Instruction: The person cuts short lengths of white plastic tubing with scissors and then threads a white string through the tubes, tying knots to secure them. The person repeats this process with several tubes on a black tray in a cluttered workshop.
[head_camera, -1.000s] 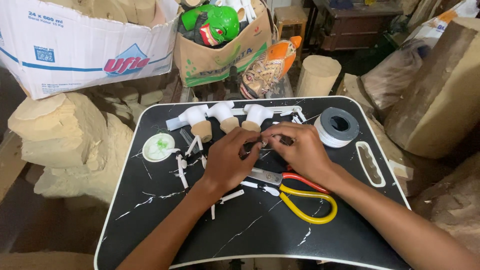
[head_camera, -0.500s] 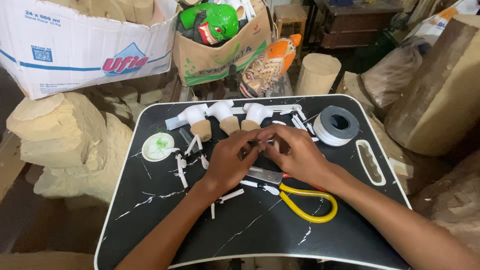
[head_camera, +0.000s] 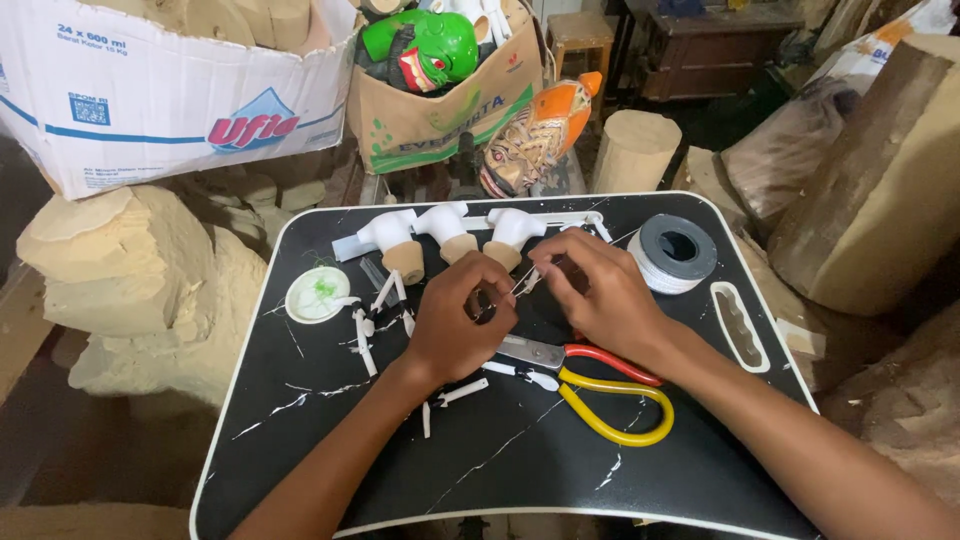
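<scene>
A black marbled surface (head_camera: 480, 470) with a white rim carried everything. Behind it stood a white cardboard box (head_camera: 170, 90) and a brown box (head_camera: 440, 130) holding a green mask (head_camera: 420, 45). On the surface, the left hand (head_camera: 460, 325) and the right hand (head_camera: 595, 290) met near the middle, fingertips pinched together on a small white piece (head_camera: 527, 281) held between them just above the surface. Yellow-and-red-handled scissors (head_camera: 600, 385) lay just under the right wrist. A roll of white cord (head_camera: 677, 252) sat to the right, well apart. Three white carved pieces on wooden stubs (head_camera: 450, 235) stood in a row behind the hands. A round white lid (head_camera: 318, 294) lay left, with short white sticks (head_camera: 365, 335) scattered near it.
</scene>
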